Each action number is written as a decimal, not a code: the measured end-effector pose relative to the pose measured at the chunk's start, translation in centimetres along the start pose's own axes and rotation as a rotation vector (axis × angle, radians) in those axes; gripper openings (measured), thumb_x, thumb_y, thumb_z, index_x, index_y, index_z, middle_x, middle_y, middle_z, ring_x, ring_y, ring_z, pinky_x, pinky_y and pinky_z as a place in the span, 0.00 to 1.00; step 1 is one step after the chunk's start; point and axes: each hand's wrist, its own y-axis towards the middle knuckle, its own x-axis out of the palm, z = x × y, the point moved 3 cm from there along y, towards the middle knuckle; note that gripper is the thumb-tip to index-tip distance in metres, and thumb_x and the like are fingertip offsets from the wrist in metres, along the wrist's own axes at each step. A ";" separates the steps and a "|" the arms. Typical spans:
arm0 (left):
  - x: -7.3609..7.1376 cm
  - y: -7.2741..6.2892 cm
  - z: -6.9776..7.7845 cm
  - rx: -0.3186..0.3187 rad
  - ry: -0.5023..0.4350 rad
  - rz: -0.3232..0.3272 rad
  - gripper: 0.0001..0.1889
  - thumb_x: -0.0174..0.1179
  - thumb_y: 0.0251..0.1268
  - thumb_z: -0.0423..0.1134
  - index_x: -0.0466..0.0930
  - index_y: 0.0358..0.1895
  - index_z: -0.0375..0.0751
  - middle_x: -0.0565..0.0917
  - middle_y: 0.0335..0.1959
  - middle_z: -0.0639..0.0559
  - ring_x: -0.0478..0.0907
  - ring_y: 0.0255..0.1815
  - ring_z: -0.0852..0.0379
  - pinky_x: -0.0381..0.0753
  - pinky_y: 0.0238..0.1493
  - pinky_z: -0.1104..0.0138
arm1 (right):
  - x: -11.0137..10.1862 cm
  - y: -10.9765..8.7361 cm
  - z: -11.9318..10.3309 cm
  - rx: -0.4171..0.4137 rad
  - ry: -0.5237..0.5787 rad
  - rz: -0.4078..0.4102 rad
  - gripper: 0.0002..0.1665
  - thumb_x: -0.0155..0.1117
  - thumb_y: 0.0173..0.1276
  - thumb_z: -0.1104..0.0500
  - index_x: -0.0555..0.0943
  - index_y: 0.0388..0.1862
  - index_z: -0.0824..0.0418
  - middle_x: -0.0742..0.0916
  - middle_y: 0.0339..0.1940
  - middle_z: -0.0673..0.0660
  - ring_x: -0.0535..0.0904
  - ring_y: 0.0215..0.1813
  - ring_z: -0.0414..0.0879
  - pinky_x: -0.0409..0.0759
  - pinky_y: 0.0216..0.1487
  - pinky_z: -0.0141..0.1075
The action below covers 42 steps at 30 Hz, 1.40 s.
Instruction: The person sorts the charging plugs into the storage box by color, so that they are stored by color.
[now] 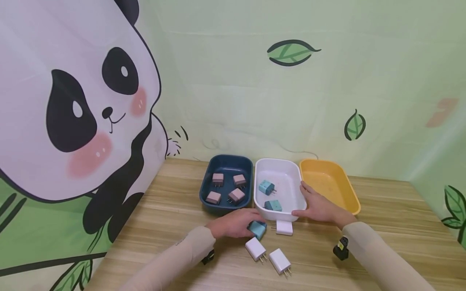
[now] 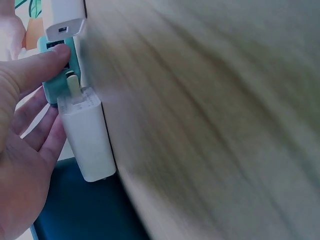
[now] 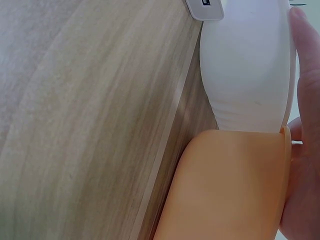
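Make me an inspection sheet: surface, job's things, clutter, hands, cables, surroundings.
Surface: wood-grain table.
Job's things: four pink chargers in the blue tray; two teal chargers in the white tray; yellow tray beside it; three white chargers on the table.
Clutter: nothing seen.
Hands: left hand grips another teal charger; right hand rests on the white tray's near-right corner.
Cables: nothing certain; a thin dark line low on the backdrop is unclear.
Surroundings: printed panda and leaves.

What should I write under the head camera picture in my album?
The left hand grips a teal plug while the right hand touches the white tray.
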 end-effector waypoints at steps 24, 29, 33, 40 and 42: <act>-2.2 -0.6 1.2 -0.045 -0.113 0.046 0.27 0.67 0.57 0.42 0.74 0.62 0.50 0.72 0.60 0.54 0.69 0.53 0.63 0.70 0.56 0.71 | -0.1 -0.1 -0.1 -0.008 0.001 0.004 0.71 0.60 0.48 0.23 0.50 0.73 0.71 0.51 0.75 0.68 0.52 0.72 0.64 0.57 0.66 0.56; -2.8 -0.8 1.4 -0.028 -0.105 0.067 0.27 0.67 0.58 0.42 0.73 0.63 0.48 0.73 0.60 0.53 0.70 0.54 0.63 0.71 0.55 0.71 | -0.2 -0.1 -0.2 -0.007 -0.001 0.002 0.71 0.60 0.48 0.23 0.50 0.73 0.72 0.51 0.75 0.68 0.52 0.72 0.64 0.58 0.66 0.56; -3.4 -0.8 1.5 -0.014 -0.111 0.092 0.27 0.66 0.59 0.42 0.73 0.63 0.47 0.73 0.60 0.53 0.71 0.54 0.62 0.71 0.55 0.72 | -0.1 -0.1 -0.1 -0.007 0.005 0.005 0.72 0.60 0.48 0.23 0.50 0.73 0.72 0.51 0.75 0.68 0.51 0.72 0.64 0.58 0.66 0.56; -4.9 -0.5 1.5 -0.034 -0.126 0.137 0.27 0.66 0.60 0.43 0.73 0.63 0.46 0.72 0.61 0.53 0.70 0.56 0.61 0.71 0.55 0.71 | 0.1 0.1 0.1 -0.005 -0.003 0.009 0.72 0.60 0.47 0.22 0.49 0.73 0.72 0.51 0.75 0.68 0.51 0.72 0.64 0.58 0.66 0.56; -5.3 -0.4 1.4 -0.052 -0.127 0.147 0.27 0.66 0.60 0.44 0.72 0.64 0.46 0.72 0.61 0.53 0.70 0.57 0.60 0.71 0.56 0.69 | 0.1 0.1 0.1 -0.005 0.004 0.010 0.72 0.60 0.47 0.22 0.49 0.73 0.71 0.51 0.75 0.68 0.51 0.72 0.64 0.58 0.66 0.56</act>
